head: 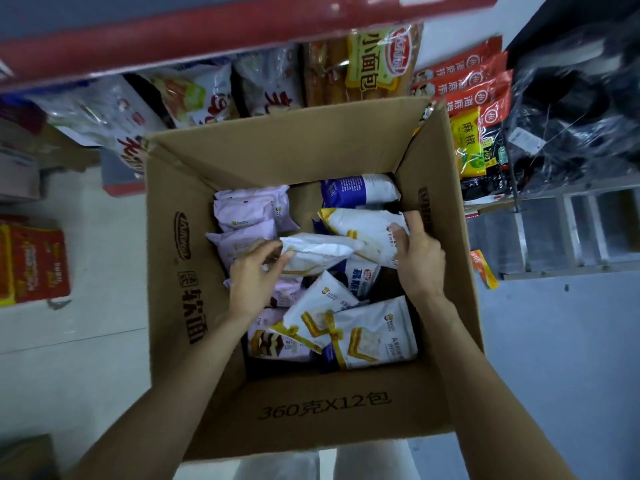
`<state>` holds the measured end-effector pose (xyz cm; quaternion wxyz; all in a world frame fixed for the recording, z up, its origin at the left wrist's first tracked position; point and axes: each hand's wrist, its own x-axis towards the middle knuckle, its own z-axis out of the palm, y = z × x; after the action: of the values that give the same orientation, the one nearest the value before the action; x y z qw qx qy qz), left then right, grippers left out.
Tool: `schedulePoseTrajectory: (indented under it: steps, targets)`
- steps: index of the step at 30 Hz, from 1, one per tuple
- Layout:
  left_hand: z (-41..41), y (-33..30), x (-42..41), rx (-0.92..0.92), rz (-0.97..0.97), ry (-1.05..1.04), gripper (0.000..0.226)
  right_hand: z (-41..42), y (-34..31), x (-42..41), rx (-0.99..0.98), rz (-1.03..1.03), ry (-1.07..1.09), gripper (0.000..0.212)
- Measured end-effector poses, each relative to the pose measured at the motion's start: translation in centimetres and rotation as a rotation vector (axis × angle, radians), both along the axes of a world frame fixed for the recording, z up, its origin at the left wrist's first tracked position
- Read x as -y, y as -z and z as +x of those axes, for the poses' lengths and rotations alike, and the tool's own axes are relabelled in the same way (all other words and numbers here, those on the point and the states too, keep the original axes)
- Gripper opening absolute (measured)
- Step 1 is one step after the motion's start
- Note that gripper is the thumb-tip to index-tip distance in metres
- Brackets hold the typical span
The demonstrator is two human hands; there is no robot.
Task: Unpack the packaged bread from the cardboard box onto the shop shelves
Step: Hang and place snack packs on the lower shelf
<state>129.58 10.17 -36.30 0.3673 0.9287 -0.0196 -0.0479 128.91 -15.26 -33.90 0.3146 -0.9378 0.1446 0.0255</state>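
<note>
An open cardboard box [180,271] stands on the floor below me, holding several packaged breads. Pink-lilac packs [249,209] are stacked at its left, white packs with a yellow cake picture [374,337] lie at the front, and a blue-and-white pack [360,188] lies at the back. My left hand [254,271] pinches the left end of a white bread pack [318,252] in the middle. My right hand [417,258] grips the right end of another white pack [363,226] near the box's right wall.
A red shelf edge [242,32] runs across the top, with bread bags [377,60] on the shelf below it. Red and yellow sachets [474,84] hang at the right. A red carton [34,261] sits on the floor at the left, a metal ladder [575,230] at the right.
</note>
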Motion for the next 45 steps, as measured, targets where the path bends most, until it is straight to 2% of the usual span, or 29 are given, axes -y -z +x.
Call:
schedulePoseTrajectory:
  steps: [5,10,17,20,24,26,30,34,37,39,43,45]
  targets:
    - [1.8,-6.1,-3.2,0.087,-0.026,-0.18,0.023,1.7,-6.2,-1.1,0.168,0.073,0.068,0.019]
    - [3.1,-13.1,-6.0,0.184,-0.137,-0.384,0.017,3.6,-13.4,-3.2,0.238,0.113,0.087,0.022]
    - [7.3,-23.0,-11.0,0.351,-0.27,-0.495,0.02,7.1,-21.8,-6.7,0.33,0.062,-0.122,0.029]
    - [9.6,-26.9,-12.4,0.458,-0.305,-0.49,0.016,9.1,-25.2,-9.0,0.386,0.147,-0.186,0.029]
    - [12.5,-28.4,-14.9,0.45,-0.524,-0.626,0.025,12.8,-29.3,-12.5,0.48,0.231,-0.209,0.032]
    - [13.4,-28.3,-16.1,0.456,-0.623,-0.688,0.034,15.2,-30.7,-14.3,0.594,0.251,-0.217,0.029]
    - [14.7,-28.3,-17.3,0.488,-0.681,-0.77,0.042,20.7,-31.6,-16.9,0.727,0.069,-0.286,0.03]
    - [16.5,-28.4,-17.9,0.441,-0.702,-0.821,0.031,27.5,-31.4,-18.8,0.618,-0.344,-0.38,0.022]
    - [18.3,-28.4,-18.3,0.455,-0.697,-0.788,0.032,32.0,-30.7,-20.3,0.424,-0.499,-0.418,0.026]
    - [19.4,-28.3,-18.1,0.463,-0.653,-0.722,0.03,34.4,-29.9,-21.3,0.325,-0.509,-0.422,0.031]
    - [21.6,-28.0,-17.2,0.449,-0.617,-0.665,0.016,36.5,-27.2,-22.2,0.265,-0.34,-0.493,0.065]
    - [22.6,-27.8,-16.7,0.437,-0.624,-0.654,0.013,36.4,-26.1,-21.7,0.252,-0.287,-0.495,0.066]
